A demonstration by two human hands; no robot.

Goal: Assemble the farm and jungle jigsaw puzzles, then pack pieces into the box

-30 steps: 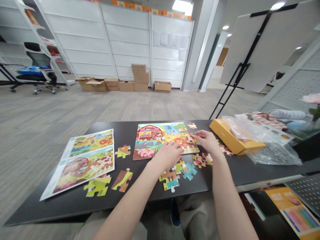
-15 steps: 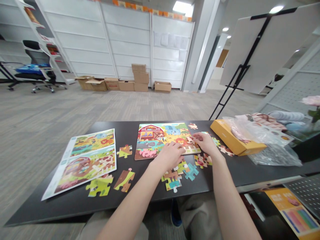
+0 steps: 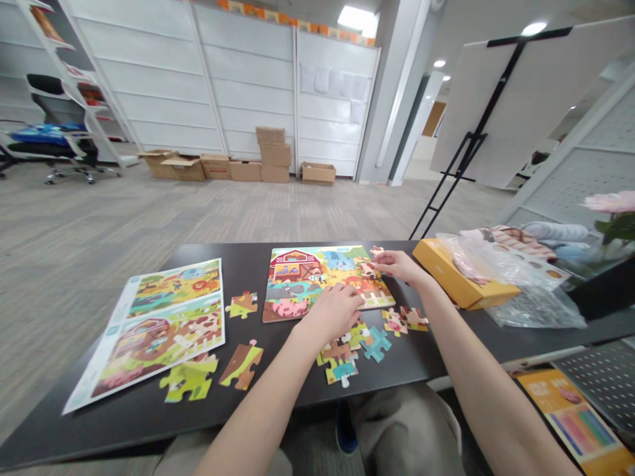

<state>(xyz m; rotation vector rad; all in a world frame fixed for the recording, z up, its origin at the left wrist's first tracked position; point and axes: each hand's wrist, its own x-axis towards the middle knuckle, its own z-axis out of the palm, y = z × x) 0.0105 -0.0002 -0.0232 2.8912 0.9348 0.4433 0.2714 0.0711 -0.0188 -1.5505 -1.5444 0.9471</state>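
Note:
A farm-scene jigsaw puzzle (image 3: 297, 277) lies on the dark table, with a red barn, a hippo and a pink pig in its picture. My left hand (image 3: 337, 307) rests over its front edge, fingers stretched out over the picture. At the puzzle's right side, my right hand (image 3: 401, 266) pinches a brown-and-white puzzle piece (image 3: 368, 270) over the upper right part. Loose puzzle pieces (image 3: 376, 342) lie in front of the left hand, and more pieces (image 3: 395, 322) sit just below the puzzle's right corner. Another piece (image 3: 376, 250) shows behind the right fingertips.
On the left lies a printed picture sheet (image 3: 173, 311), with a green piece (image 3: 189, 378) at its lower edge and other pieces (image 3: 242, 304) beside it. To the right stand a yellow box (image 3: 464, 281) and clear plastic bags (image 3: 536, 305). A black easel stand (image 3: 461, 158) rises behind the table.
My right hand has moved from the puzzle's lower right side up toward its upper right, with a brown-and-white puzzle piece at its fingertips. My left hand stays nearly in place. The view has shifted slightly.

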